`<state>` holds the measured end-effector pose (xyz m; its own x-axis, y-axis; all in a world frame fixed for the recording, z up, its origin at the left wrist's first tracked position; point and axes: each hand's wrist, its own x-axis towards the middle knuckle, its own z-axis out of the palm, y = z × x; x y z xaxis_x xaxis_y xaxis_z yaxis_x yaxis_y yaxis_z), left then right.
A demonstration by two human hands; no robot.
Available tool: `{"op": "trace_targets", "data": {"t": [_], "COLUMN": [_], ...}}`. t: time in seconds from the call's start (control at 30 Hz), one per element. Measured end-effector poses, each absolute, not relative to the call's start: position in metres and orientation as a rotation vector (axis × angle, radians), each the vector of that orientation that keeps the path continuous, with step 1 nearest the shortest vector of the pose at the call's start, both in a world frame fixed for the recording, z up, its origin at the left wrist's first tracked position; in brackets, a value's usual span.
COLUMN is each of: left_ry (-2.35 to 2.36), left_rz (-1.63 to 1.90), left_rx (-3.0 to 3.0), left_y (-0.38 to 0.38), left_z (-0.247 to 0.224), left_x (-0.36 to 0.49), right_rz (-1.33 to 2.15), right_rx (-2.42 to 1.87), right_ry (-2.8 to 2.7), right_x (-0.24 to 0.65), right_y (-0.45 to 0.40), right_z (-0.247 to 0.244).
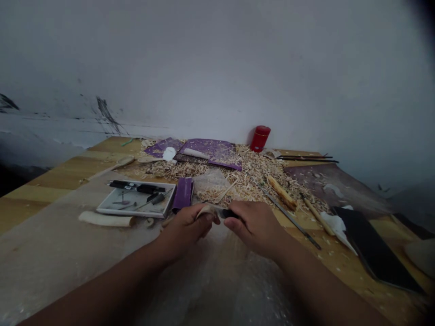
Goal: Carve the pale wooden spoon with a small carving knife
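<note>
Two hands, yours, close together low in the view: what does each one hold?

My left hand [185, 230] has a closed grip around a pale carved piece of wood [206, 210]. My right hand [255, 227] has a narrow grip on the dark handle of a knife [230, 213], which touches the wood. I cannot make out the blade.

What lies beneath them?

Bubble wrap [217, 280] spreads over the table [44, 183] just below my wrists.

And a little farther out?

To my left sit a white tray [136, 204] of small tools, a purple case [182, 194] just beside it, and a pale wooden billet [105, 219]. To my right lie a long steel tool [290, 218] and a flat black board [374, 249].

Beyond those?

Heaped wood shavings [217, 174] cover the middle of the table, around purple sheets [210, 150].

And at the far edge?

A red canister [260, 138] stands upright before a white wall [217, 68], with slender dark rods [307, 158] lying to its right.
</note>
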<state>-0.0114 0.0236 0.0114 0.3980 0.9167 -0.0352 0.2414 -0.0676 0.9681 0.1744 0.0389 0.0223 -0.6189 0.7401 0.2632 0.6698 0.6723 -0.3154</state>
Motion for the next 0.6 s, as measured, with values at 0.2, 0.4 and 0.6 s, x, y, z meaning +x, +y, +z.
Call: {"op": "trace_targets", "data": {"t": [0.2, 0.4, 0.6], "left_ry": [1.075, 1.352, 1.408], "left_rz": [0.671, 0.591, 0.705], "left_rx": [1.67, 1.871, 1.984], "left_y": [0.0196, 0.0239, 0.0212], "left_z": [0.0189, 0.019, 0.0127], "left_x": [-0.0105, -0.0075, -0.0057], "right_rz": [0.23, 0.206, 0.251], "right_rx": [-1.092, -1.097, -1.096], "right_ry": [-2.567, -2.614, -2.616], "right_x": [0.1734, 0.1715, 0.1696], "right_y": [0.0372, 0.0355, 0.0334], "right_z": [0.0216, 0.0231, 0.027]}}
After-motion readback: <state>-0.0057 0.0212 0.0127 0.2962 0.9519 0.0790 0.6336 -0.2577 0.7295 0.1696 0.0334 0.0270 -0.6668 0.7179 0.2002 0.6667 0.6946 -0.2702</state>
